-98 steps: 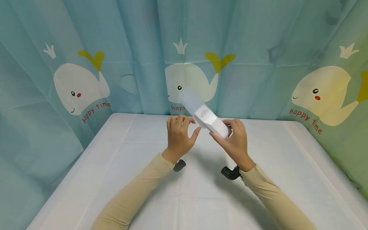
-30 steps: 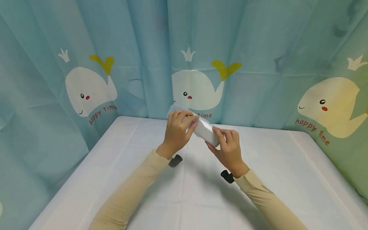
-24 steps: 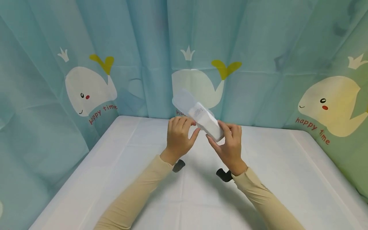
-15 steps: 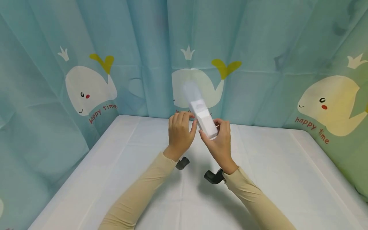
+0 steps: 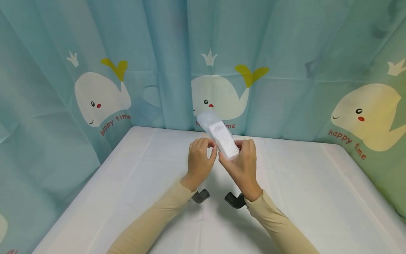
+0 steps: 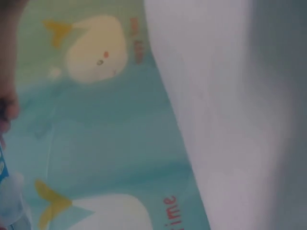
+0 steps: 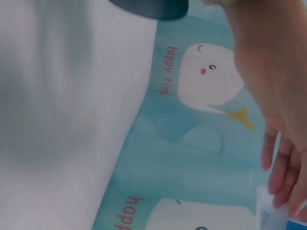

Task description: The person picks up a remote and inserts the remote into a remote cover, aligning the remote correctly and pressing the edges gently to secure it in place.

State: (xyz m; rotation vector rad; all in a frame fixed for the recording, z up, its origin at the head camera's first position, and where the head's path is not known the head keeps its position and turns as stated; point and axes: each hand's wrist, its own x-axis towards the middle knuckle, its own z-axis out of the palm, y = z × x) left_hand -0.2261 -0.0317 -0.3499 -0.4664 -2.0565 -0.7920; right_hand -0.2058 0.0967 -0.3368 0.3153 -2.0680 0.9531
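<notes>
A white box [image 5: 223, 141] with small grey print hangs above the table, tilted to the upper left. A translucent plastic bag [image 5: 206, 118] extends past its upper end. My right hand [image 5: 242, 158] grips the box's lower end between thumb and fingers. At the box's left edge, my left hand [image 5: 200, 158] brings thumb and fingertips together, apparently pinching the plastic. The right wrist view shows my left hand's fingers [image 7: 283, 177] beside the plastic, with a blue printed patch of the box [image 7: 297, 225] at the corner. In the left wrist view, my right hand [image 6: 8, 108] is mostly cut off.
The table [image 5: 158, 165] is covered with a white cloth. A blue-green curtain [image 5: 171, 53] printed with whales hangs behind it and along the sides. A black camera mount [image 5: 201, 195] sits under the left wrist and another black mount [image 5: 234, 200] under the right.
A second ago my left hand lay over the box's upper part; it then dropped to the left edge. The box turned steeper, and both hands have since lowered slightly with it.
</notes>
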